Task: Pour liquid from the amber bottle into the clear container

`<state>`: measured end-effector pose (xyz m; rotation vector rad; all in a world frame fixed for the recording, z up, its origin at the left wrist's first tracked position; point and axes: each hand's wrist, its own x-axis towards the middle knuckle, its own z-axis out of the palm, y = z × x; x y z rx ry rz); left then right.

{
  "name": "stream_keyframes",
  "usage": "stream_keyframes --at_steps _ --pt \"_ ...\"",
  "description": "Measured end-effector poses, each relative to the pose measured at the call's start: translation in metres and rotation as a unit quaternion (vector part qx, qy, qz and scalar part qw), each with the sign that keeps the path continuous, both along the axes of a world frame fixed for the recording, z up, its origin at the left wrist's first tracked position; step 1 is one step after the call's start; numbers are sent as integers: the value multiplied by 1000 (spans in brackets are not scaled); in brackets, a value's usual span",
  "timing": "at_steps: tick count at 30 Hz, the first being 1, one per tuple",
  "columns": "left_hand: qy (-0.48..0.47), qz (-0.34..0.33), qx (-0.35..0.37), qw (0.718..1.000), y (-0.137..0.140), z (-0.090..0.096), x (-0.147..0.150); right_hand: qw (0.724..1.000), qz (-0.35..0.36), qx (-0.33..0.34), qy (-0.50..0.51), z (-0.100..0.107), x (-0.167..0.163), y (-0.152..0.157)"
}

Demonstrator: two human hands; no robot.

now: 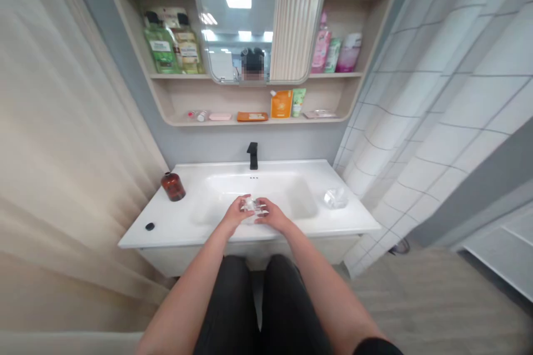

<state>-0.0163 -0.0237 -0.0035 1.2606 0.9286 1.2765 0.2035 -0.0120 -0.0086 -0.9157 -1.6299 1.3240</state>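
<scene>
Left grip [236, 214] and right grip [272, 215] close round a clear object [253, 206] from either side, fingers curled about it. It sits between them over the front part of the white basin [302, 194], glinting so much that I can't make out exactly what it is. Below the forearms, the person's dark trousers [287, 305] come up to the front of the vanity.

On the white tabletop [175, 227], a small black disc [150, 226] lies near the left front corner. Farther back on that same side stands a brown bottle [173, 187], and across the basin, on the right, sits another see-through piece [335, 198]. A black tap [253, 156] rises behind the basin, at its middle.

On the wall beyond, the lower shelf [258, 123] carries a pink bar [220, 116], a flat orange packet [252, 116], an orange pouch [282, 105] and a green tube [298, 103]. Higher up, green and yellow bottles stand left of the mirror [237, 22], with pink and purple containers to its right.
</scene>
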Motion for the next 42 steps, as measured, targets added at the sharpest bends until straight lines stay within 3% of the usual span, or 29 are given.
stream_keyframes --at_steps 5,10,14,19,25,31,36,39,42 --pt "6 -2 -5 1000 -1 0 1 1000 0 1 9 1 0 -2" --pt "29 57 28 998 -1 -2 2 1000 -16 -4 12 0 0 -2" --pt "27 13 18 999 -1 0 3 1000 -18 2 13 0 -1 -2" --pt "0 28 26 999 -4 3 3 1000 -21 -3 14 2 -2 -4" --pt "-46 -29 2 999 -11 11 3 1000 -1 2 12 5 -1 -6" --pt "-2 61 25 998 -11 16 8 1000 -19 6 10 2 -3 -4" --pt "55 171 82 980 -2 39 0 999 -34 11 14 4 -3 -8" --pt "123 148 83 978 0 50 -9 999 -37 17 21 6 -3 -9" --pt "117 104 64 986 -3 52 -14 999 -34 15 25 7 -2 -9"
